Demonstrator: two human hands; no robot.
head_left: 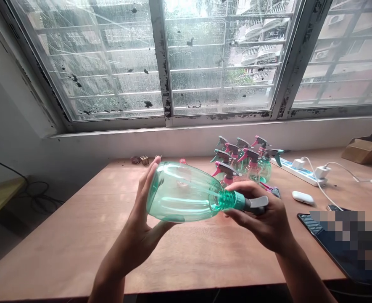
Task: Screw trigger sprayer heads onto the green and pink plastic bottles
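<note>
A clear green spray bottle (182, 195) lies sideways in the air above the table, held between both hands. My left hand (144, 210) is closed round its base end, thumb below and fingers behind. At the neck, my right hand (258, 214) grips the green collar and the grey spray head (257, 203). The thin tube inside the bottle shows through the plastic. Behind the right hand stand several spray bottles (263, 168) with pink or green triggers. Part of that group is hidden by the held bottle and the hand.
On the wooden table (78, 235), a white power strip (299, 171) with plugged-in chargers lies at the right. Near it are a white earbud case (303, 198), a dark tablet (327, 244) and a cardboard box (364, 149). Small brown blocks (144, 160) sit by the wall below the window.
</note>
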